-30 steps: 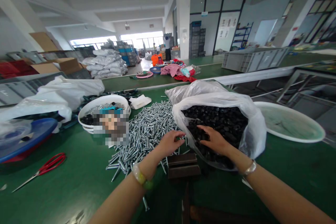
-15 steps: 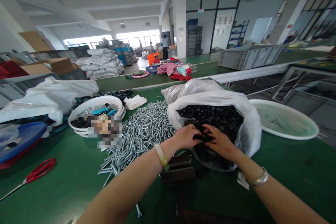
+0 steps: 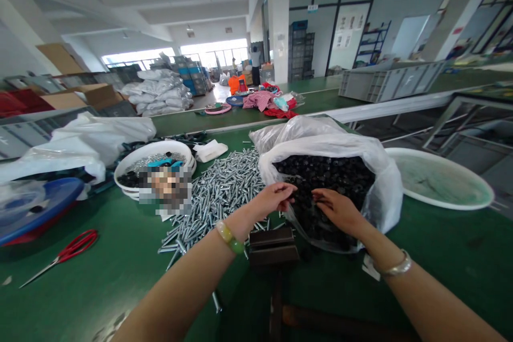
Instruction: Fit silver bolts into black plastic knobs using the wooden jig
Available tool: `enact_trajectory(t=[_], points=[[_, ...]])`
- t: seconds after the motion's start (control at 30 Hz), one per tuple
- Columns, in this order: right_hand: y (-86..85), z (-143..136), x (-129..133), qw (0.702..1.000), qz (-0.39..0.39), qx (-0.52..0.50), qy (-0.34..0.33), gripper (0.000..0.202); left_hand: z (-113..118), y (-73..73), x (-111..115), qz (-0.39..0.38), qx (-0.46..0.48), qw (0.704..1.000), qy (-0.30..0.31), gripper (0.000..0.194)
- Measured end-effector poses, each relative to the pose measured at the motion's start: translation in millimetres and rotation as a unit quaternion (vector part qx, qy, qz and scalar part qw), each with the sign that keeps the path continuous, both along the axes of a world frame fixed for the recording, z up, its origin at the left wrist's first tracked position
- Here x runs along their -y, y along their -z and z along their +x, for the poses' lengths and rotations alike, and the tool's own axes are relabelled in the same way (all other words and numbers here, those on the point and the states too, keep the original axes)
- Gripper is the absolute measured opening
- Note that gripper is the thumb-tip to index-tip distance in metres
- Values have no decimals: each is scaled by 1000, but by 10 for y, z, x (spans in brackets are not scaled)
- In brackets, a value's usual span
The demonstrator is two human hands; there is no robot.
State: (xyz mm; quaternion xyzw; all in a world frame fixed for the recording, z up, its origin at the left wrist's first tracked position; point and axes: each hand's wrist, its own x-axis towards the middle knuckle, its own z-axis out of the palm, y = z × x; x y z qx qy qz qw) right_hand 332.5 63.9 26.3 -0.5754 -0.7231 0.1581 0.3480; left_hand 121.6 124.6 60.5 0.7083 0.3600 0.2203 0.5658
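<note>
Our left hand [image 3: 269, 200] pinches the rim of the plastic bag [image 3: 377, 208] to hold it open. Our right hand [image 3: 335, 208], grip loosely curled, digs into the black parts [image 3: 328, 171] inside; screws [image 3: 218, 195] lie left of the bag on the desk [image 3: 100, 278]

We see a long green-topped workbench [image 3: 120, 256] carrying a loose heap of silver metal screws [image 3: 218, 192] at its middle, with an open white plastic bag of small black parts [image 3: 332, 181] just to their right and a dark brown block [image 3: 272, 246] near them. Far right lies a round white tray [image 3: 441, 181]. To the left lie red-handled scissors [image 3: 66, 254], a blue round lid [image 3: 36, 208], a white round basin [image 3: 154, 163] and crumpled white plastic sheeting [image 3: 88, 141].
</note>
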Motion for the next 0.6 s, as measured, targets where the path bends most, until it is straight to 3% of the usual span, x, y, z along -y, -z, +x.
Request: enact_trajectory(t=[0.1,0.2,0.4,0.6], points=[[-52,14,76,993,51,105,-12,23,-275,-41,175,-132,80,984,-90,43],[-113,-50,181,971,45,223,-68,22,-564,-29,372,-190,151,958,-151,41],[-66,-204,183,940,21,337,-42,22,-1055,128,694,-214,287,901,-244,40],[-71,-365,127,943,17,330,-38,25,-1263,290,831,-224,296,880,-296,46]])
